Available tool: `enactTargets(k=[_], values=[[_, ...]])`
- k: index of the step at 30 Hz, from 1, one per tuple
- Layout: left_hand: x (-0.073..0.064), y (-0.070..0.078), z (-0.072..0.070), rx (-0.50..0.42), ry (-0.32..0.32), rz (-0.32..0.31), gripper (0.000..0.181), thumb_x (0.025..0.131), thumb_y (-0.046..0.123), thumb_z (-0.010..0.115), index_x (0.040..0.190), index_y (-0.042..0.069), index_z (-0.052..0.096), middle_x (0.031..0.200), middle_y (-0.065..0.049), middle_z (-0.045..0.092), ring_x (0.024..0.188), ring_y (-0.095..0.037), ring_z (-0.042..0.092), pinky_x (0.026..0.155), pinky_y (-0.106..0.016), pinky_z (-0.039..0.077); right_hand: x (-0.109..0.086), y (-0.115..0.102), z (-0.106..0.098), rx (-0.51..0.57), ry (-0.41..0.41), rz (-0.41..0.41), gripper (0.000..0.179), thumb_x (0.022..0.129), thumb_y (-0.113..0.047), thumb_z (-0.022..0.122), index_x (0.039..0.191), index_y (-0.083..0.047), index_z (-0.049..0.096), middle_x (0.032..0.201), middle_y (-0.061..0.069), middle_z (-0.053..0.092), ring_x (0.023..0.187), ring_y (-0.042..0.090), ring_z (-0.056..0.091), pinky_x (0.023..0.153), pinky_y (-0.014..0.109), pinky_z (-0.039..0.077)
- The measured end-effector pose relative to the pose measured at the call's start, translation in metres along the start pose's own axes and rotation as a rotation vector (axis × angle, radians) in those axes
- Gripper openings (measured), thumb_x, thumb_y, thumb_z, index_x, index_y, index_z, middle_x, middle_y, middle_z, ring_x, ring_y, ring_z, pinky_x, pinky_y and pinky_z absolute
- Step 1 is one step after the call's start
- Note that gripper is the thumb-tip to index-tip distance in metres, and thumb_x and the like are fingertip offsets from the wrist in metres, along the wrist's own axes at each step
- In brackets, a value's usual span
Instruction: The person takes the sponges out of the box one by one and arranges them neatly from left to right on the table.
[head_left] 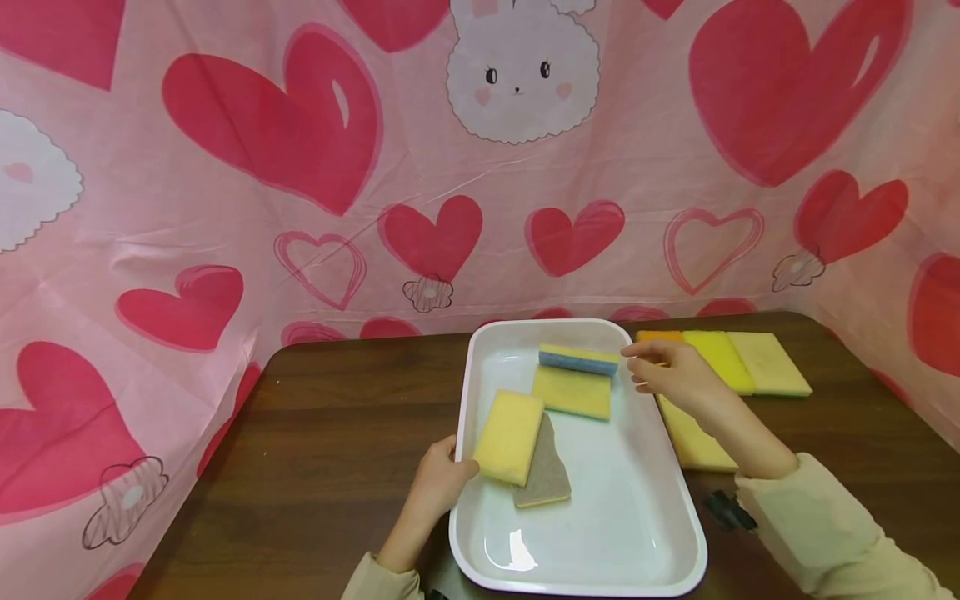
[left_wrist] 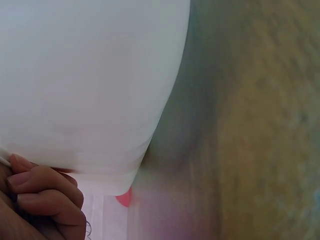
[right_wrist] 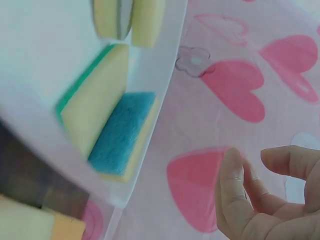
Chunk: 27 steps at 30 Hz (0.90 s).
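A white tray (head_left: pixel 607 517) stands on the table. My left hand (head_left: pixel 441 477) grips its left rim, the thumb over the edge; in the left wrist view several fingers (left_wrist: pixel 52 192) curl against the tray's outer side. Inside, toward the back, a blue-faced sponge (head_left: pixel 577 362) leans beside a yellow sponge with a green underside (head_left: pixel 573 393). Nearer the left rim, another yellow sponge (head_left: pixel 510 435) overlaps a grey-faced sponge (head_left: pixel 549 475). Above the tray's right back rim is my right hand (head_left: pixel 667 367), holding nothing, its fingers bent and thumb (right_wrist: pixel 280 159) apart.
Right of the tray lie an orange sponge (head_left: pixel 660 335), a bright yellow sponge (head_left: pixel 720 361), a pale yellow sponge (head_left: pixel 771 362) and another yellow sponge (head_left: pixel 693 437), partly behind my right arm. A pink heart-patterned cloth (head_left: pixel 420 158) hangs behind the dark wooden table (head_left: pixel 330 433).
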<state>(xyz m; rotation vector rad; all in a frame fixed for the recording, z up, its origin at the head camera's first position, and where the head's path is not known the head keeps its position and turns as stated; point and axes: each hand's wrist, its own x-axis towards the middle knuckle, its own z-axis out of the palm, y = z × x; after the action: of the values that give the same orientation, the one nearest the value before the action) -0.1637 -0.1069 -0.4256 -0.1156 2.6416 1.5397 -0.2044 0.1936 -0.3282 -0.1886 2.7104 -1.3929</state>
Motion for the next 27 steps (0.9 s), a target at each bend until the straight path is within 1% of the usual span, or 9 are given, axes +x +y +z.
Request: enactTargets(k=[5,8,11,16,21,27], values=[[0.0,0.0,0.0,-0.002,-0.001,-0.001,0.036,0.071,0.006,0.055,0.105,-0.007,0.062,0.086,-0.019,0.067,0.071,-0.022,0.062,0.06,-0.034,0.053,0.0,-0.013,0.009,0.014,-0.014,-0.037,0.04,0.097,-0.016,0.05,0.127,0.011,0.051,0.111,0.025,0.059,0.087,0.018,0.063,0.082,0.036,0.057],[-0.001,0.001,0.0,-0.006,0.005,0.007,0.037,0.071,0.005,0.055,0.104,-0.008,0.063,0.085,-0.019,0.067,0.07,-0.022,0.062,0.059,-0.033,0.053,0.0,-0.02,0.014,0.025,-0.025,-0.055,0.038,0.096,-0.014,0.049,0.125,0.011,0.052,0.107,0.023,0.06,0.084,0.018,0.062,0.08,0.035,0.057],[-0.001,0.001,0.0,-0.011,0.01,0.013,0.037,0.07,0.005,0.055,0.104,-0.008,0.063,0.085,-0.019,0.067,0.07,-0.022,0.062,0.059,-0.033,0.052,0.001,-0.025,0.019,0.041,-0.05,-0.053,0.037,0.096,-0.012,0.049,0.124,0.011,0.053,0.104,0.021,0.059,0.085,0.02,0.06,0.079,0.035,0.057],[0.0,0.0,0.001,-0.009,0.011,0.012,0.038,0.07,0.005,0.055,0.105,-0.008,0.063,0.086,-0.02,0.067,0.071,-0.022,0.062,0.06,-0.033,0.053,0.002,-0.028,0.03,0.068,-0.079,-0.045,0.034,0.095,-0.011,0.05,0.122,0.011,0.053,0.105,0.022,0.059,0.089,0.025,0.058,0.078,0.036,0.058],[0.0,0.0,0.001,-0.011,0.011,0.011,0.037,0.071,0.005,0.055,0.105,-0.008,0.063,0.086,-0.02,0.068,0.071,-0.022,0.062,0.059,-0.033,0.053,0.006,-0.029,0.042,0.056,-0.094,-0.035,0.033,0.094,-0.011,0.05,0.119,0.011,0.055,0.107,0.023,0.06,0.088,0.023,0.058,0.078,0.037,0.058],[0.0,0.0,0.0,-0.01,0.014,0.011,0.038,0.071,0.005,0.055,0.106,-0.008,0.063,0.087,-0.02,0.068,0.071,-0.023,0.063,0.06,-0.034,0.053,0.01,-0.029,0.054,0.027,-0.106,-0.03,0.031,0.092,-0.011,0.052,0.114,0.01,0.058,0.1,0.021,0.061,0.083,0.024,0.061,0.078,0.038,0.058]])
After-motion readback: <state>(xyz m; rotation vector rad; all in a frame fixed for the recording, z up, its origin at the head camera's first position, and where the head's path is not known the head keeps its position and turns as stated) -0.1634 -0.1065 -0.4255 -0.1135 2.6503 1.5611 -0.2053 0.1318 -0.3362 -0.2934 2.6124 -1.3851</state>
